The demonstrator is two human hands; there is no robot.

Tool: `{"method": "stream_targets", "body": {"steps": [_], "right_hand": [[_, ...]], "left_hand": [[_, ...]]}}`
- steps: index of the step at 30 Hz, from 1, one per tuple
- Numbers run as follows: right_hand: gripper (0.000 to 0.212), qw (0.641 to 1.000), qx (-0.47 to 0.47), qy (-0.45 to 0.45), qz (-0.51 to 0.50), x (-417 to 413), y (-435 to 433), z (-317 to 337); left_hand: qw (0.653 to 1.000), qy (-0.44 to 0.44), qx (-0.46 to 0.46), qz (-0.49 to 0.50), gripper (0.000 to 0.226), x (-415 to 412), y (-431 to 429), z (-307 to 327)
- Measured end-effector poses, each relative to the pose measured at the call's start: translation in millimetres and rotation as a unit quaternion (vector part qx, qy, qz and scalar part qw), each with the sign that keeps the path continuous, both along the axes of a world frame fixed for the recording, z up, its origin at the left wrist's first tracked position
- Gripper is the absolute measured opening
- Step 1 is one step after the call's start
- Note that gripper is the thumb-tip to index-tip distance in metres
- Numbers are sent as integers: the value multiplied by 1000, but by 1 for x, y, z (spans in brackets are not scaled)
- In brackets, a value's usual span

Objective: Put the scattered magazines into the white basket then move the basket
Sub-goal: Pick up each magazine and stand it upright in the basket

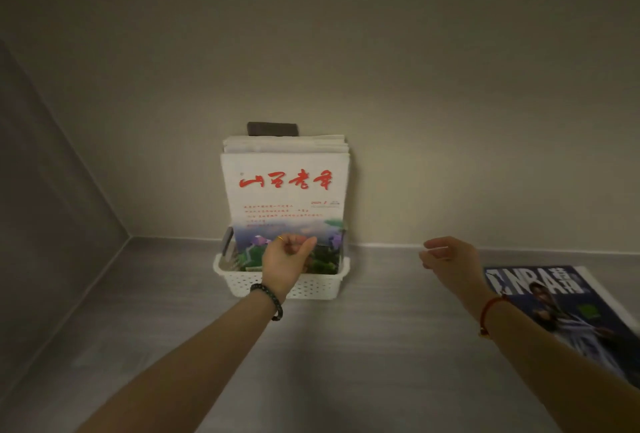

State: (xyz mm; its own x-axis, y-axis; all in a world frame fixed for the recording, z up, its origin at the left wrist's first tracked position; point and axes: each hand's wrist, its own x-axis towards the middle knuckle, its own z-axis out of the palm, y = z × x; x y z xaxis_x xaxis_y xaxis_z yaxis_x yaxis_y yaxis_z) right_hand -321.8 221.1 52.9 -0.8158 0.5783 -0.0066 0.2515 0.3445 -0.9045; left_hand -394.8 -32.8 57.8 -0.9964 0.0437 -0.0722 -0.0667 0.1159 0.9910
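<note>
A white perforated basket (325,285) stands against the back wall, holding several upright magazines. The front one is a white magazine (285,190) with red characters and a landscape picture. My left hand (287,259) hovers in front of its lower part, fingers curled loosely, holding nothing that I can see. My right hand (446,256) hangs in the air to the right of the basket, fingers loosely bent and empty. A dark blue NBA magazine (568,311) lies flat on the surface at the right, partly under my right forearm.
The grey wood-grain surface (346,346) meets a beige back wall and a grey side wall at the left corner. A dark block (272,129) sticks out behind the magazines at the wall.
</note>
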Motion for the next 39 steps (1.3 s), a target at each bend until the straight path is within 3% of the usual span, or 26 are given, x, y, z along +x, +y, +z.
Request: {"method": "stream_targets", "body": {"steps": [7, 10, 13, 16, 21, 27, 35, 39], "right_hand": [[14, 993, 68, -99, -17, 88, 109, -12], [5, 992, 51, -117, -21, 120, 155, -22], [15, 991, 34, -108, -68, 146, 198, -38], [15, 988, 14, -134, -72, 164, 235, -55], [17, 983, -19, -149, -107, 181, 283, -82], [26, 970, -91, -213, -75, 190, 309, -105], [30, 968, -70, -236, -46, 187, 309, -108], [38, 965, -103, -237, -51, 187, 309, -101]], "left_hand": [[993, -74, 5, -91, 22, 56, 116, -18], [987, -103, 4, -124, 30, 78, 165, -31], [981, -133, -1, -142, 29, 99, 211, -48], [971, -165, -6, -172, 13, 118, 252, -64], [960, -207, 2, -191, 22, 141, 304, -82], [958, -236, 22, -159, 30, 150, 334, -90], [948, -246, -2, -200, 30, 147, 350, -91], [960, -213, 7, -184, 29, 149, 355, -85]]}}
